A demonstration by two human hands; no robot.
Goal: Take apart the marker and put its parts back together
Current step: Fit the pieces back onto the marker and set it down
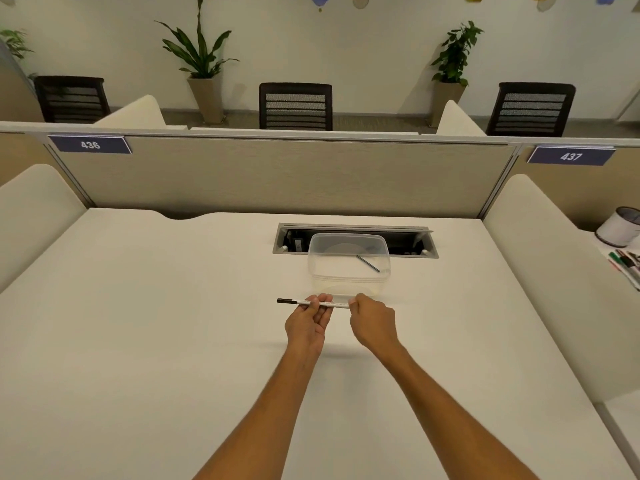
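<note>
A slim white marker (334, 304) with a dark cap at its left end lies level between my two hands, just above the white desk (138, 323). My left hand (306, 323) pinches the barel near its middle with thumb and fingers. My right hand (372, 323) grips the marker's right end, which its fingers hide. A clear plastic tub (348, 263) stands right behind the marker, and a thin dark rod (368, 264) lies inside it.
An open cable hatch (429, 249) is set into the desk behind the tub. Beige partitions wall the desk at the back and on both sides. A white cup (618, 230) and several markers (625, 263) sit on the neighbouring desk to the right.
</note>
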